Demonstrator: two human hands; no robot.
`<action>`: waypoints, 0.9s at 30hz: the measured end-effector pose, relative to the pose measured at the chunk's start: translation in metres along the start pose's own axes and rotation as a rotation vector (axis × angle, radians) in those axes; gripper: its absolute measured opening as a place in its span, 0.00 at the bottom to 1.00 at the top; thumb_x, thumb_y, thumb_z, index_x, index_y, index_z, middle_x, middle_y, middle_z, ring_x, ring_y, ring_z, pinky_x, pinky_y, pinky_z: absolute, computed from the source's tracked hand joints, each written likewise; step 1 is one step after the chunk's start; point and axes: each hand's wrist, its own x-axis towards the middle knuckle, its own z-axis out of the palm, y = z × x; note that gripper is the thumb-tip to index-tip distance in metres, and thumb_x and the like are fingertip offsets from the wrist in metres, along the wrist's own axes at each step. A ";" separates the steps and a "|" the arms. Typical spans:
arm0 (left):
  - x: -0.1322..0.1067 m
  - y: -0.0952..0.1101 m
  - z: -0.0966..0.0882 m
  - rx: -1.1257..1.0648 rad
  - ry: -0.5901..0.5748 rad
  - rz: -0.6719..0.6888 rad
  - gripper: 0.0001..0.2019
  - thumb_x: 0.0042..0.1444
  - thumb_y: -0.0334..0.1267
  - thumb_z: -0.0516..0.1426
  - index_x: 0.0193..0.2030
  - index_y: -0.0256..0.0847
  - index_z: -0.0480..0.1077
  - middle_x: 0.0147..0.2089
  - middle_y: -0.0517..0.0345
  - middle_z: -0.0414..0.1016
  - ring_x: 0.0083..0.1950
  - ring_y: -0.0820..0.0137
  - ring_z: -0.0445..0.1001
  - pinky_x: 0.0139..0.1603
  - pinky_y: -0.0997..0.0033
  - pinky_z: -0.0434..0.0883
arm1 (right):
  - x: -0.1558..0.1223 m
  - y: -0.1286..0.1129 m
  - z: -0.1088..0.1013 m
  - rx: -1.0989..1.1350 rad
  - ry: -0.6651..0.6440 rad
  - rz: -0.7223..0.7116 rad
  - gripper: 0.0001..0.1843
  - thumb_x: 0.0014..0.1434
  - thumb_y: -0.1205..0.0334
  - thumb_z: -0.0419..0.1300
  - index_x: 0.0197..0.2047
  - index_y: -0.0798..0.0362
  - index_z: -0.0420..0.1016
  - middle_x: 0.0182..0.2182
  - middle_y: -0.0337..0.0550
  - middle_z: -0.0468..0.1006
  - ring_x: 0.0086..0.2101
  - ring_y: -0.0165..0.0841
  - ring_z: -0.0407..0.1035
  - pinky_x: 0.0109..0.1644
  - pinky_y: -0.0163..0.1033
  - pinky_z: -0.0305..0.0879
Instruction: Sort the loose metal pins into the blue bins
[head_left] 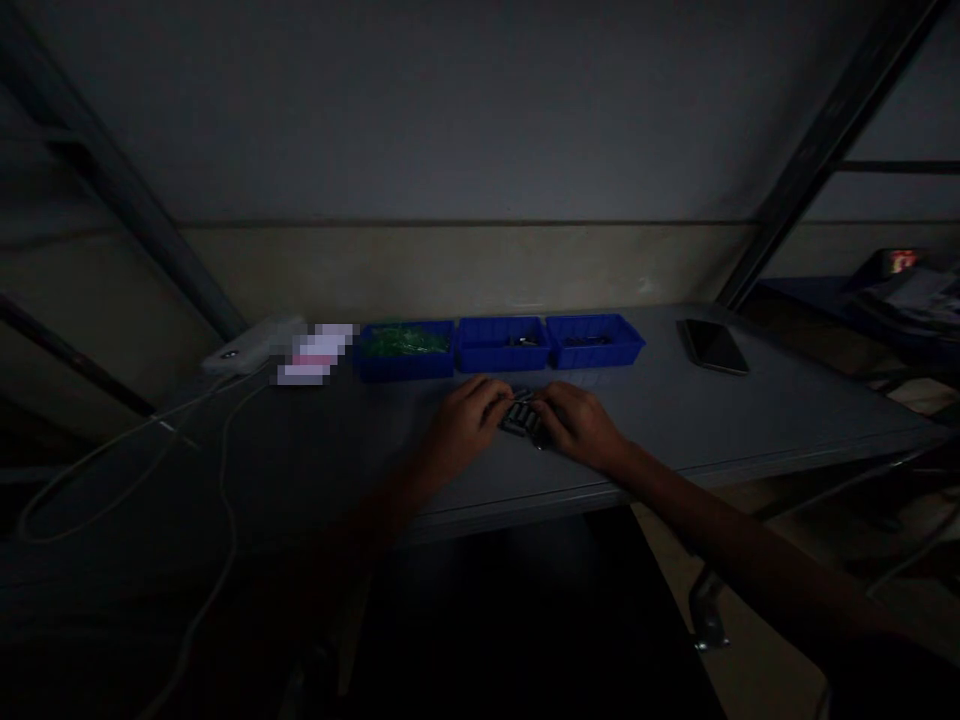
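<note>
My left hand [466, 422] and my right hand [583, 424] meet over the table near its front edge, thumbs and fingertips pinched towards each other. Between and below the fingertips lies a small cluster of dark metal cylinders [519, 416], lined up side by side. Something thin and light seems to run between the two pinches, but the dim light hides what it is. Behind the hands stand three blue bins: the left bin [407, 372] with green clear plastic pieces, the middle bin [501, 358] and the right bin [596, 356] with a few small metal parts.
A dark phone [715, 346] lies on the grey table [675, 430] at the right. To the left are a white box-like device [251, 345] with white cables [223, 470] and a bright blurred-out patch. Metal frame posts flank the table. A black seat [532, 620] is below.
</note>
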 end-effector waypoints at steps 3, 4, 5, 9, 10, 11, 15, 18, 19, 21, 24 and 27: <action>-0.001 -0.003 0.002 0.016 0.005 -0.029 0.06 0.58 0.34 0.49 0.36 0.40 0.67 0.35 0.58 0.72 0.38 0.71 0.71 0.41 0.73 0.67 | 0.000 -0.001 0.000 0.038 -0.008 0.002 0.09 0.61 0.60 0.50 0.34 0.53 0.67 0.27 0.43 0.72 0.28 0.31 0.66 0.34 0.36 0.62; -0.001 -0.004 0.003 0.024 0.007 -0.046 0.06 0.58 0.34 0.49 0.36 0.40 0.67 0.34 0.58 0.73 0.37 0.71 0.71 0.40 0.73 0.67 | 0.000 -0.002 0.000 0.048 -0.011 -0.004 0.08 0.61 0.59 0.51 0.35 0.53 0.67 0.28 0.43 0.72 0.28 0.31 0.66 0.35 0.36 0.62; -0.001 -0.004 0.003 0.034 0.004 -0.065 0.06 0.58 0.34 0.49 0.36 0.40 0.67 0.34 0.58 0.73 0.36 0.71 0.71 0.39 0.73 0.67 | 0.000 -0.002 -0.001 0.055 -0.014 -0.013 0.08 0.60 0.58 0.52 0.35 0.54 0.67 0.28 0.43 0.72 0.29 0.31 0.66 0.35 0.36 0.62; -0.001 -0.002 0.004 0.073 -0.023 -0.116 0.08 0.58 0.35 0.48 0.33 0.40 0.67 0.30 0.59 0.73 0.33 0.71 0.71 0.36 0.74 0.66 | 0.001 -0.004 -0.003 0.025 -0.025 -0.064 0.10 0.61 0.59 0.49 0.32 0.53 0.67 0.26 0.42 0.71 0.28 0.30 0.65 0.34 0.36 0.61; -0.001 -0.001 0.004 0.082 -0.038 -0.120 0.09 0.59 0.36 0.47 0.31 0.40 0.67 0.29 0.59 0.73 0.32 0.72 0.71 0.35 0.74 0.65 | 0.002 -0.005 -0.003 0.012 -0.026 -0.078 0.11 0.62 0.60 0.49 0.31 0.53 0.67 0.25 0.42 0.70 0.27 0.30 0.64 0.33 0.36 0.60; -0.001 0.000 0.004 0.092 -0.052 -0.122 0.11 0.59 0.37 0.47 0.30 0.40 0.67 0.28 0.59 0.72 0.31 0.72 0.70 0.34 0.74 0.65 | 0.002 -0.005 -0.004 0.003 -0.025 -0.090 0.12 0.62 0.60 0.48 0.30 0.53 0.67 0.25 0.42 0.70 0.27 0.30 0.63 0.33 0.36 0.60; -0.001 0.001 0.003 0.126 -0.086 -0.117 0.15 0.61 0.39 0.45 0.26 0.39 0.65 0.24 0.59 0.71 0.27 0.72 0.68 0.30 0.74 0.62 | 0.002 -0.008 -0.003 -0.025 -0.006 -0.130 0.13 0.63 0.60 0.46 0.30 0.53 0.67 0.25 0.42 0.69 0.27 0.30 0.63 0.33 0.36 0.59; -0.001 0.002 0.002 0.134 -0.078 -0.128 0.15 0.61 0.39 0.45 0.26 0.39 0.65 0.24 0.59 0.70 0.26 0.73 0.68 0.29 0.74 0.61 | 0.001 -0.009 -0.002 -0.121 -0.001 -0.188 0.13 0.63 0.60 0.47 0.30 0.53 0.67 0.25 0.43 0.70 0.27 0.32 0.62 0.33 0.37 0.58; -0.001 0.002 0.002 0.133 -0.073 -0.134 0.15 0.61 0.39 0.45 0.26 0.39 0.65 0.24 0.59 0.71 0.26 0.72 0.68 0.29 0.74 0.61 | 0.001 -0.007 -0.003 -0.155 0.002 -0.200 0.13 0.62 0.60 0.47 0.30 0.53 0.68 0.25 0.44 0.70 0.27 0.32 0.62 0.33 0.38 0.58; -0.001 0.003 0.001 0.120 -0.057 -0.140 0.15 0.61 0.40 0.45 0.27 0.39 0.66 0.25 0.58 0.72 0.27 0.72 0.69 0.29 0.74 0.61 | 0.005 0.001 -0.009 -0.204 0.036 -0.178 0.13 0.62 0.60 0.48 0.30 0.53 0.68 0.25 0.44 0.70 0.28 0.33 0.62 0.33 0.38 0.58; -0.003 0.005 0.001 0.101 -0.055 -0.133 0.15 0.61 0.41 0.46 0.28 0.39 0.67 0.24 0.59 0.71 0.26 0.73 0.69 0.28 0.74 0.60 | 0.015 0.028 -0.028 -0.248 0.187 -0.021 0.13 0.61 0.60 0.48 0.28 0.52 0.68 0.24 0.45 0.70 0.28 0.34 0.63 0.34 0.39 0.58; -0.004 0.008 0.001 0.094 -0.088 -0.111 0.14 0.60 0.43 0.48 0.28 0.39 0.68 0.22 0.61 0.70 0.24 0.74 0.67 0.27 0.75 0.59 | 0.026 0.058 -0.050 -0.363 0.421 0.238 0.16 0.61 0.54 0.48 0.27 0.53 0.68 0.24 0.45 0.71 0.28 0.34 0.64 0.33 0.39 0.58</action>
